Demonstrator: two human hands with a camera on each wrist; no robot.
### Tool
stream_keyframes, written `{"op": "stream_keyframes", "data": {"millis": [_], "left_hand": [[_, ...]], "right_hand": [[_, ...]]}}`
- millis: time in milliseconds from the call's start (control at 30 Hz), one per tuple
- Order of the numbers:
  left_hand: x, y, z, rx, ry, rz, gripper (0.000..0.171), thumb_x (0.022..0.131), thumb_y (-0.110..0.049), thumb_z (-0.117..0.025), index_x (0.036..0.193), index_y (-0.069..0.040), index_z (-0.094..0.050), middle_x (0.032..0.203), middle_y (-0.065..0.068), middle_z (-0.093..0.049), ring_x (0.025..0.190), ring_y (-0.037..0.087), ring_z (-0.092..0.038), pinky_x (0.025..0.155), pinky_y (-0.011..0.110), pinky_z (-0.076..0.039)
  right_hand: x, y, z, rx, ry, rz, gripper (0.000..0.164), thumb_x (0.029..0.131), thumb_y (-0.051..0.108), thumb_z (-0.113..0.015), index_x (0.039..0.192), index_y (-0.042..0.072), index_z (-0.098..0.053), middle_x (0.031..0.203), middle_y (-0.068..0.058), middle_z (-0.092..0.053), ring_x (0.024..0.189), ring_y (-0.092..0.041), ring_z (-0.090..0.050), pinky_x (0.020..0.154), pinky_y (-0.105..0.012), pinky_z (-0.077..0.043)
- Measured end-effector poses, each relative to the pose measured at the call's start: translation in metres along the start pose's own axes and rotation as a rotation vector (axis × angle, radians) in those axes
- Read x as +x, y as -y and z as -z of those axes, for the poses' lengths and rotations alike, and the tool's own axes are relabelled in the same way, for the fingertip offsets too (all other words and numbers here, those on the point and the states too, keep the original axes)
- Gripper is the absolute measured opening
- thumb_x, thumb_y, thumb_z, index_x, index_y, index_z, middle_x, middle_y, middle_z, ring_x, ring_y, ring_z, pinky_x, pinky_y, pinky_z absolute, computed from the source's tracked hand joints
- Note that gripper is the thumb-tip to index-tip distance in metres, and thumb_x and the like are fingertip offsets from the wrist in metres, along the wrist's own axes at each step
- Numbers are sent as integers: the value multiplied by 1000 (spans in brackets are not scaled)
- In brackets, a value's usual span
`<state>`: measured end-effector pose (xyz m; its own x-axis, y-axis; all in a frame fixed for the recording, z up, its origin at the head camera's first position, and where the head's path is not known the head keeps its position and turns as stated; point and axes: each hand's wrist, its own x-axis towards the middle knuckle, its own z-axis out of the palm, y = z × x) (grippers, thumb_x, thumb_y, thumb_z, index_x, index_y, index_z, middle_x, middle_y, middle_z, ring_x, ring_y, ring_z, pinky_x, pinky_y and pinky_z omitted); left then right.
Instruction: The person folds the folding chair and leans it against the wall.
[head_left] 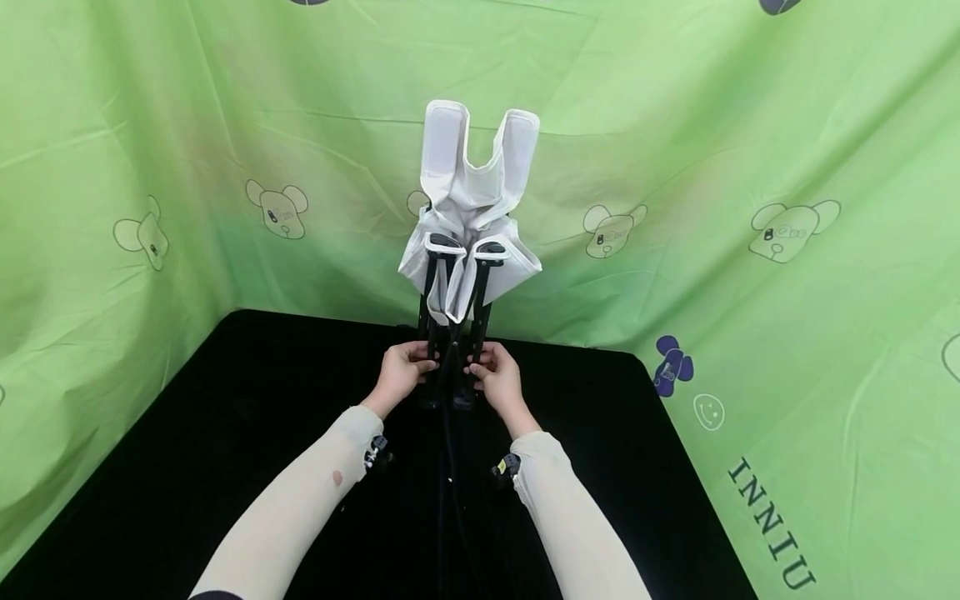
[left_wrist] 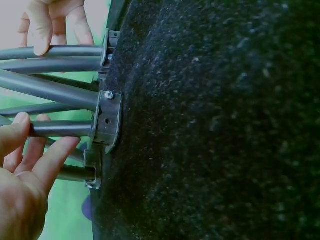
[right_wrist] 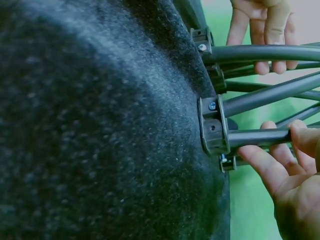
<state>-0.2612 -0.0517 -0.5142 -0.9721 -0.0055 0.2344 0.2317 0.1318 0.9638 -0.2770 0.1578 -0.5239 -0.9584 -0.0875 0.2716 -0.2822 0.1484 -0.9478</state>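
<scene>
A folded camping chair (head_left: 474, 187) with white fabric and black tubular legs stands upright near the far edge of the black surface. With thumb and fingers, my left hand (head_left: 401, 372) pinches one of its legs low down on the left. On the other side my right hand (head_left: 501, 377) grips a right leg at about the same height. In the left wrist view, metal tubes (left_wrist: 60, 91) run into black plastic feet (left_wrist: 107, 120) resting on the surface. The right wrist view shows my right thumb and fingers round a tube (right_wrist: 257, 137) just above its foot.
Black fuzzy cloth (head_left: 300, 400) covers the table, whose far edge is close behind the chair. A green curtain (head_left: 675, 150) printed with bear heads hangs at the back and both sides. A dark strap or cord (head_left: 450, 450) runs from the chair toward me.
</scene>
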Motion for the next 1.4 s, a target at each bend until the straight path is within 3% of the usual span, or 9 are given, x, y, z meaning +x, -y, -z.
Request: {"op": "stream_keyframes", "data": {"millis": [100, 267, 567, 800, 1067, 1300, 1400], "left_hand": [[1, 0, -2, 11, -13, 6, 33, 89, 5, -75, 121, 1, -73, 106, 18, -77, 89, 21, -75, 72, 46, -65], [2, -1, -5, 21, -35, 15, 33, 90, 5, -75, 122, 0, -73, 107, 17, -77, 91, 23, -76, 67, 36, -65], [5, -1, -9, 75, -78, -23, 33, 90, 4, -74, 123, -1, -73, 105, 16, -77, 89, 21, -75, 61, 29, -62], [3, -4, -12, 92, -114, -18, 34, 91, 5, -73, 124, -1, -72, 105, 18, -77, 90, 24, -75, 59, 27, -59], [0, -5, -20, 155, -158, -22, 32, 93, 3, -71, 125, -3, -73, 105, 16, -77, 86, 23, -74, 57, 24, -55], [0, -8, -23, 163, -192, -16, 32, 92, 5, -71, 123, -1, -73, 107, 20, -76, 86, 23, -74, 56, 22, -53], [1, -7, -24, 169, -203, -20, 31, 91, 7, -71, 121, 1, -73, 108, 23, -75, 85, 22, -73, 55, 21, -52]], "right_hand": [[2, 0, -1, 3, -8, 5, 28, 94, -9, -66, 119, 2, -61, 108, -22, -71, 90, -32, -75, 74, -65, -60], [5, -1, -1, -9, -16, 14, 28, 95, -9, -65, 120, 2, -61, 108, -24, -71, 88, -28, -75, 70, -61, -61], [7, 5, -1, -43, -34, -4, 28, 96, -6, -65, 121, 6, -62, 107, -16, -71, 88, -22, -74, 62, -35, -62], [8, 4, -1, -28, -35, -7, 29, 96, -7, -65, 122, 4, -63, 106, -18, -71, 88, -25, -74, 65, -44, -63], [11, 5, 5, -45, -30, -24, 31, 97, -8, -63, 125, 5, -63, 110, -18, -70, 93, -30, -74, 60, -30, -57], [14, 7, 6, -67, -20, -31, 31, 98, -5, -63, 127, 7, -63, 112, -18, -70, 95, -31, -74, 69, -44, -62], [14, 8, 6, -76, -24, -41, 32, 98, -6, -63, 126, 7, -64, 111, -18, -70, 95, -30, -74, 68, -42, -62]]}}
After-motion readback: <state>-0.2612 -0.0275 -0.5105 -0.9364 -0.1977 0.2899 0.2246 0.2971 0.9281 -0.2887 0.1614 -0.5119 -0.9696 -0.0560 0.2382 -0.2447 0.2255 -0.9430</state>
